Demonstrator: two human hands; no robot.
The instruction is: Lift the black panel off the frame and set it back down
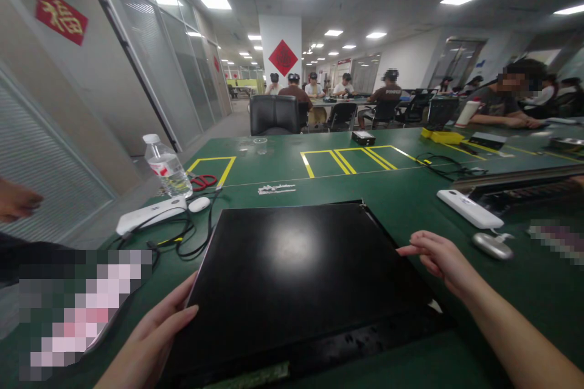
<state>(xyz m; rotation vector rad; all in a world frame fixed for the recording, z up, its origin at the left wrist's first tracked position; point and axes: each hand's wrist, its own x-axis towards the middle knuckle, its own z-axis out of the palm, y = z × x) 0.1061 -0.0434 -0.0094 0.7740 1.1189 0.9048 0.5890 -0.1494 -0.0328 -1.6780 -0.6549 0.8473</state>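
Observation:
A flat black LCD panel [274, 279] lies in front of me over the green table, its dark face up and catching a bright reflection. A strip of green circuit board [255, 377] shows along its near edge. My left hand [157, 331] grips the panel's left edge, thumb on top and the other fingers at the side. At the right edge is my right hand [440, 261], closed, its fingertips drawn together against the dark border. Whatever thin part lies between those fingertips is hidden. A small pale patch [435, 305] shows at the panel's near right corner.
On the left stand a water bottle [166, 164], red-handled scissors [203, 182], a white device [150, 214] and black cables [191, 246]. White scraps [276, 188] lie beyond the panel. To the right are a white power bank [469, 209] and a silver mouse [493, 245]. Another person's hand [18, 199] is at far left.

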